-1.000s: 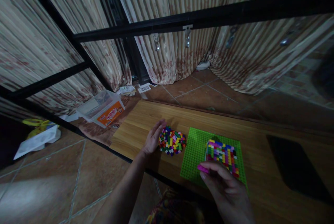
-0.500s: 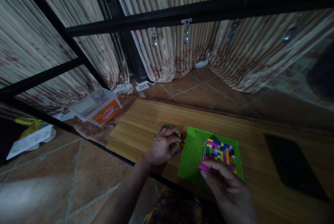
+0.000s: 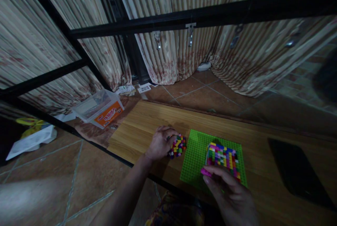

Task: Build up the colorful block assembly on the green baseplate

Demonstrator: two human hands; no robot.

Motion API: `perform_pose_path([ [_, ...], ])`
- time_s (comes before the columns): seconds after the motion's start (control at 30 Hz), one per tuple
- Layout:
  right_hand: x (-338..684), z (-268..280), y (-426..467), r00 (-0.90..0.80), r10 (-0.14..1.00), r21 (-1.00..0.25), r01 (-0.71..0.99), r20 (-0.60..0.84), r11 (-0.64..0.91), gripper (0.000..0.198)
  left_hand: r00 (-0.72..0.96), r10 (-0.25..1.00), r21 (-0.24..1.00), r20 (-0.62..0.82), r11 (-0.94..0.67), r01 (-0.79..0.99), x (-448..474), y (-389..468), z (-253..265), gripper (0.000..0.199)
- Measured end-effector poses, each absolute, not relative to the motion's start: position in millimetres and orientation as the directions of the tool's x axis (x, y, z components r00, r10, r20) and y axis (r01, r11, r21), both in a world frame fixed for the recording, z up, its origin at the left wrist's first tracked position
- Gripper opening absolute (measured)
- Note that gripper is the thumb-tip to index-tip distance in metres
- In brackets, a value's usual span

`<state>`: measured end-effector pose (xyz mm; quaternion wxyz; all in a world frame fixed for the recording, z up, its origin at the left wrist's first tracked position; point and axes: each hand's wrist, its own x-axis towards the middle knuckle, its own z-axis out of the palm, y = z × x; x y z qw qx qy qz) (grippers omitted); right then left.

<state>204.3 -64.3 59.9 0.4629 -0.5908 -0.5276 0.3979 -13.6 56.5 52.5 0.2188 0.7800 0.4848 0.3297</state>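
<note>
1. The right hand (image 3: 231, 192) pinched a small pink brick (image 3: 205, 172) between thumb and index finger, the tips closed together on it
2. That brick was in front of the green baseplate's (image 3: 191, 166) near left part, as seen from above; whether it touched the plate could not be told
3. Its long axis slanted from upper left to lower right, the free end pointing up and left, the other running in between the fingertips
4. The left hand (image 3: 160, 145) was half curled over the left side of a pile of loose bricks (image 3: 179, 146); whether it had hold of one could not be told
5. The pile lay on the wooden table (image 3: 143, 122), just left of the baseplate
6. A multicoloured brick block (image 3: 223, 155) stood on the baseplate's right part, its near end partly hidden by the right hand
</note>
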Motion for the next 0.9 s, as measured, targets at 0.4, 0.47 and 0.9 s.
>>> perform_pose_path([
  [0.4,220.8,50.4,-63.4,0.070,0.996,-0.933,0.359,0.056,0.027,0.024,0.424,0.890,0.659,0.167,-0.421,0.623,-3.3,108.8,41.0,0.020],
  [0.47,222.3,49.8,-62.4,0.066,0.997,-0.932,0.363,0.045,0.018,0.025,0.452,0.876,0.652,0.168,-0.443,0.615,-4.1,107.0,42.3,0.021],
  [0.9,231.6,63.3,-57.0,0.170,0.985,-0.947,0.319,0.014,-0.041,0.032,0.442,0.871,0.646,0.215,-0.466,0.605,-12.2,104.8,38.3,0.028],
])
